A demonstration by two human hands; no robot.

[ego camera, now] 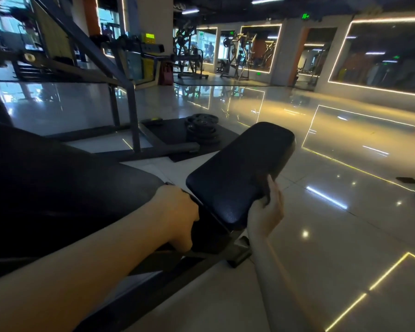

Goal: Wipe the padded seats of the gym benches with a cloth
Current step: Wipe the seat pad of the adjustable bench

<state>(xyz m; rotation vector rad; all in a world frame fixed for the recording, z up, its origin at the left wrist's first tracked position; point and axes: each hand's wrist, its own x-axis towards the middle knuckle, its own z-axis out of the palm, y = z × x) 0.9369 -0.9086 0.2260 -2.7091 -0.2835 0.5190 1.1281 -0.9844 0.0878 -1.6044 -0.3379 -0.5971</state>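
Note:
A gym bench stands in front of me with a black padded seat (237, 168) tilted up and away. Its larger black back pad (58, 188) fills the left. My left hand (175, 216) reaches into the gap between the two pads, its fingers curled down around the dark bench part there. My right hand (266, 212) grips the near right edge of the seat, thumb on top and one finger lying along its side. In this dim light I cannot make out a cloth in either hand.
The bench's metal frame (201, 264) runs below the pads to a foot near my right wrist. A stack of weight plates (203, 128) lies on a dark mat beyond, beside a machine's steel uprights (130, 111). Glossy tiled floor (333, 212) spreads to the right.

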